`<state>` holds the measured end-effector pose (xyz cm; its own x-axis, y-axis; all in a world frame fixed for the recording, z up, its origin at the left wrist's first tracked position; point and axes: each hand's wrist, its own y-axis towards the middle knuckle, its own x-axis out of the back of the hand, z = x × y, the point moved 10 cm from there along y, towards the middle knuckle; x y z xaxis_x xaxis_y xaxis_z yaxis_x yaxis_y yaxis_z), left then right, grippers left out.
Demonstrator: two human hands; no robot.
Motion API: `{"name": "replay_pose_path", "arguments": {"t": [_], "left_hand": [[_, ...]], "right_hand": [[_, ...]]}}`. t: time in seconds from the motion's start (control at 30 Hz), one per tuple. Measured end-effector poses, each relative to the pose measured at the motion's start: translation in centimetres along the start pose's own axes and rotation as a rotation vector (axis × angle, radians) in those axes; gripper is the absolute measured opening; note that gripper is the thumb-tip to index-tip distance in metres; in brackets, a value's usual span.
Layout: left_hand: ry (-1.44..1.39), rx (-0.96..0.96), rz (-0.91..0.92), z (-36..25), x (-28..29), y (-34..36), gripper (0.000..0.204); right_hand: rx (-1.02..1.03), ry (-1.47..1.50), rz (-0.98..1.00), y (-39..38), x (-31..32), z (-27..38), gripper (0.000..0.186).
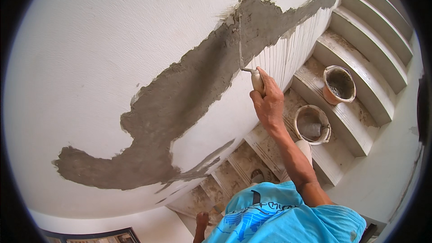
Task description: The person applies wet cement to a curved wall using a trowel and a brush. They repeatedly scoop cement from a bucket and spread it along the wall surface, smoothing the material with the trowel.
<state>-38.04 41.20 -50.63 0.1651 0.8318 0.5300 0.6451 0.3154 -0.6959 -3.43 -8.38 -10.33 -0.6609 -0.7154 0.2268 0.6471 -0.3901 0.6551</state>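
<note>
My right hand (271, 108) is wrapped round the pale handle of a trowel (257, 82). Its thin blade, seen nearly edge-on, lies along a long strip of wet grey mortar (189, 90) on the white wall (108, 49). The strip has ragged edges and runs from the lower left to the upper right. Low in the picture, beside my blue shirt, my left hand (202, 219) hangs with its fingers curled; whether it holds anything is hidden.
Curved, mortar-stained stairs (355, 54) climb to the upper right. An orange bucket (332, 96) with grey mortar stands on one step. Below it, a pale bucket (299, 121) holds a small container. Grey drips streak the wall (283, 58). A dark picture frame (92, 234) sits at the lower left.
</note>
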Motion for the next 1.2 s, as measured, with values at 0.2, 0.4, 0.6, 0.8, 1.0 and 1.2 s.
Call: {"name": "replay_pose_path", "arguments": {"t": [0.2,0.4,0.6,0.8,1.0,1.2], "left_hand": [[0.048,-0.026,0.017,-0.1,0.5,0.2,0.029],[0.099,-0.236,0.085,3.5,-0.3,2.7,0.027],[0.059,-0.153,0.082,2.5,0.0,2.2,0.027],[0.162,-0.25,0.017,3.2,0.5,3.2,0.028],[0.118,-0.117,0.055,2.0,0.0,2.5,0.03],[0.158,-0.363,0.123,7.1,-1.7,5.2,0.031]], "right_hand": [[0.025,-0.367,-0.009,0.3,-3.0,0.5,0.072],[0.06,-0.294,0.02,-1.3,-6.2,0.9,0.084],[0.062,-0.195,0.154,-3.8,-4.4,0.7,0.081],[0.054,-0.141,0.053,-1.5,-2.3,0.4,0.077],[0.104,-0.234,0.06,0.1,-2.9,0.1,0.077],[0.108,-0.158,0.072,-2.2,-3.2,0.0,0.079]]}}
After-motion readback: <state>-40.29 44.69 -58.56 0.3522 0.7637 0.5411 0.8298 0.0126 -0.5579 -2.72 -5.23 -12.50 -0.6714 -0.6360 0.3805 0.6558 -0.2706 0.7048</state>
